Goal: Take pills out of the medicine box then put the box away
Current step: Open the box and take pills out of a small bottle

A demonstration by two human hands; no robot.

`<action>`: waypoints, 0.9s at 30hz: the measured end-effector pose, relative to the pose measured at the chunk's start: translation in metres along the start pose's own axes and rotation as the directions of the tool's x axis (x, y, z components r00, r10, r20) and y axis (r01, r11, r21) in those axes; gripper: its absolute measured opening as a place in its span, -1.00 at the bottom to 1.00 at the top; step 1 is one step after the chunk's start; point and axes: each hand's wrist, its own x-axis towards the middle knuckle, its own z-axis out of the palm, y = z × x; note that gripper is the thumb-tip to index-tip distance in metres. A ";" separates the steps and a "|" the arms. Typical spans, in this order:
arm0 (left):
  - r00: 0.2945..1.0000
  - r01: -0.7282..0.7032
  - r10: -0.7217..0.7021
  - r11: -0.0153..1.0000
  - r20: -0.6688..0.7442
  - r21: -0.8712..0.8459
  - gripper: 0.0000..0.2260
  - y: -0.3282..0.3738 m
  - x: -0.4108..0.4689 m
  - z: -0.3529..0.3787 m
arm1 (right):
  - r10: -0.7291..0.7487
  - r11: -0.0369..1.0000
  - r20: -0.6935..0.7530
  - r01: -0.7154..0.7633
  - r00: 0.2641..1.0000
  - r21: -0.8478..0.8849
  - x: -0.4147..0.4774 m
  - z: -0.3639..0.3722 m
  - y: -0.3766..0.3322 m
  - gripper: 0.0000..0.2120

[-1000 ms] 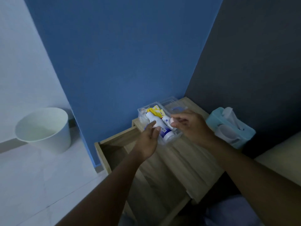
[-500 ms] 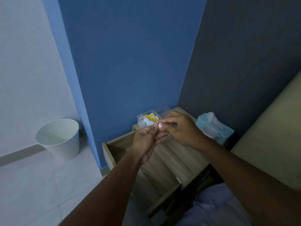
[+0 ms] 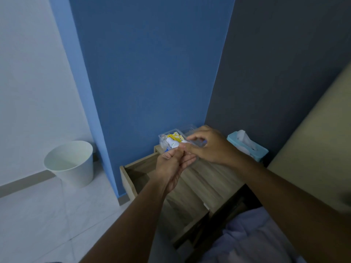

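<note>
The left hand [image 3: 173,168] is held cupped and open, palm up, over the wooden surface [image 3: 205,179]. The right hand [image 3: 207,147] is pinched shut just above it; what is gripped cannot be told. Just beyond both, the clear medicine box [image 3: 171,140] is seen, uncovered, with a white bottle and yellow packet inside.

Tissue box [image 3: 250,149] crowds the right; the open drawer [image 3: 136,171] seems clear.
</note>
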 end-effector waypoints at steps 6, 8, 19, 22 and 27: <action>1.000 -0.014 0.014 1.000 -0.027 0.014 -0.59 -0.006 0.003 -0.005 | -0.126 0.992 0.207 0.129 0.970 -0.002 0.003 -0.007 0.004 -0.59; 1.000 0.001 0.000 1.000 -0.030 0.022 -0.60 -0.007 0.005 -0.010 | -0.051 0.998 0.216 0.059 0.975 -0.031 0.004 -0.005 0.007 -0.34; 0.998 0.047 -0.048 0.999 -0.035 -0.026 -0.63 -0.022 0.024 -0.031 | -0.124 0.992 0.204 0.128 0.971 -0.007 0.011 0.016 0.017 -0.76; 0.997 0.067 -0.069 0.995 -0.022 -0.070 -0.64 -0.028 0.034 -0.039 | -0.186 0.982 0.134 0.183 0.973 0.037 0.013 0.012 0.022 -0.65; 0.991 0.133 -0.132 0.985 0.015 -0.109 -0.71 -0.046 0.050 -0.055 | -0.080 0.987 -0.021 0.082 0.997 0.140 0.012 0.013 0.052 -0.59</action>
